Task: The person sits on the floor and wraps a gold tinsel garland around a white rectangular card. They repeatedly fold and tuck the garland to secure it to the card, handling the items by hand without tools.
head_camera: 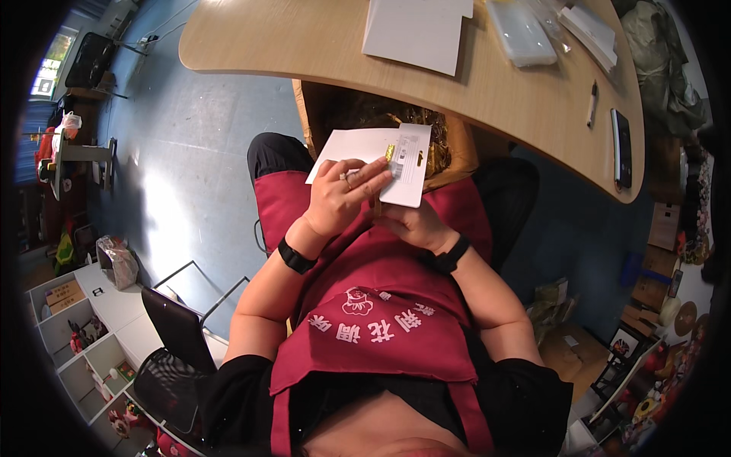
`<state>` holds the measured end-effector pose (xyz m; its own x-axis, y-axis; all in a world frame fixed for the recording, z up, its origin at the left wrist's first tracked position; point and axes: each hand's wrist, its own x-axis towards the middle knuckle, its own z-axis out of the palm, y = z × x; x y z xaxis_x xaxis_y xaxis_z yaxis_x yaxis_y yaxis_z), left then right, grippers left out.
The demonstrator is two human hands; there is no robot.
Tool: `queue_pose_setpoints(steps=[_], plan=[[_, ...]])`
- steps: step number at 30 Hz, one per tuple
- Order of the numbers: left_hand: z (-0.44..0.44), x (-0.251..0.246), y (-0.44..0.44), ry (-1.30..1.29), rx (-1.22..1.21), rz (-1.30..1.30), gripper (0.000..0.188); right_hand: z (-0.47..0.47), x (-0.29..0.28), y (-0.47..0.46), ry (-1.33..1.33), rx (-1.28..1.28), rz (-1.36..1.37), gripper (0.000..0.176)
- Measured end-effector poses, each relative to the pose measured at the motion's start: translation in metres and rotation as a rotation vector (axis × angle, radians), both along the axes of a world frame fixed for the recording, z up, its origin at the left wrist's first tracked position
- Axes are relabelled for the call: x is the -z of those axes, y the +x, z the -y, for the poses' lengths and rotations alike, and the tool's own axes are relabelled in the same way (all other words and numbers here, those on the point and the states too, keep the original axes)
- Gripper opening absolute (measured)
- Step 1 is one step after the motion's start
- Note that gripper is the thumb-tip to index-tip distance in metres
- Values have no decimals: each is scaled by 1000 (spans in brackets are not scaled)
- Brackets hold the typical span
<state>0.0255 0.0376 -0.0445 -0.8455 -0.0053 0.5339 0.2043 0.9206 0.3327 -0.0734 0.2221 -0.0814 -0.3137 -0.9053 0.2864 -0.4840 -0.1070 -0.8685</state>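
Observation:
Over my lap is a white card (408, 191) with a printed panel and a slot near its edge. My left hand (348, 185), with a ring on one finger, lies across the card, its fingertips on the printed part beside a small strip of gold glitter material (390, 153). My right hand (408, 220) holds the card's lower edge from beneath; its fingers are partly hidden. An open cardboard box (457, 165) with shiny gold material (438, 149) inside stands behind the card, between my knees.
On the wooden table (274, 40) ahead lie a stack of white cards (414, 37), clear plastic sleeves (522, 34), more white cards (591, 37), a pen (592, 105) and a phone (622, 148). A black chair (177, 331) stands at the lower left, near white shelving.

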Motion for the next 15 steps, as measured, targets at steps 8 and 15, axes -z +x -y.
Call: queue_pose_setpoints(steps=[8, 15], plan=[[3, 30, -10, 1101, -281, 237, 15, -10, -23, -19, 114, 266, 345, 13], [7, 34, -9, 1714, -152, 203, 24, -20, -37, -46, 119, 453, 296, 17]])
